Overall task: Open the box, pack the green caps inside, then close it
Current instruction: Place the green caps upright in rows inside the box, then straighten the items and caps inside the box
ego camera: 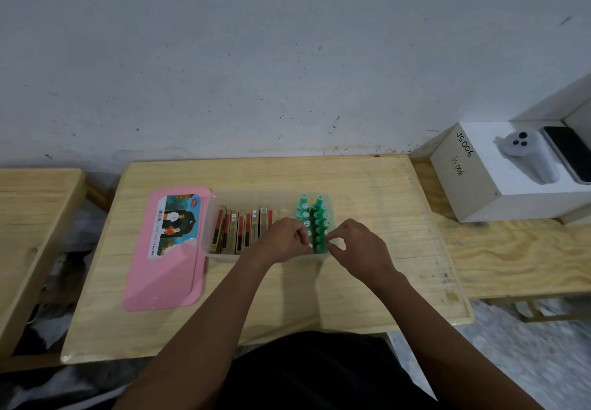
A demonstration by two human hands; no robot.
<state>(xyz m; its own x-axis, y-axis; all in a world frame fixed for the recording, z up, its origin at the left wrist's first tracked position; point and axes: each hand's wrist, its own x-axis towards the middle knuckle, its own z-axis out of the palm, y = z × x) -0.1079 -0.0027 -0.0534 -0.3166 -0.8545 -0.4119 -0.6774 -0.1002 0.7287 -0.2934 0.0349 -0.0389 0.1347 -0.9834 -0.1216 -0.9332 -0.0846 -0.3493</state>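
Note:
A clear plastic box [213, 214] stands open on the wooden table. Its pink lid [166, 269] lies flat to its left. Several green caps [319, 221] stand in two rows at the box's right end. My left hand [281, 242] reaches into the box beside the near end of the left row, fingers pinched on a small cap there. My right hand [355, 248] is at the box's near right corner, its fingertips closed on the nearest green cap of the right row.
Several brown and red packets [243, 229] stand upright in the box's left half. A white box [499, 176] with a grey device and a black phone sits at the right. Another wooden table [28, 218] is at the left. A wall rises behind.

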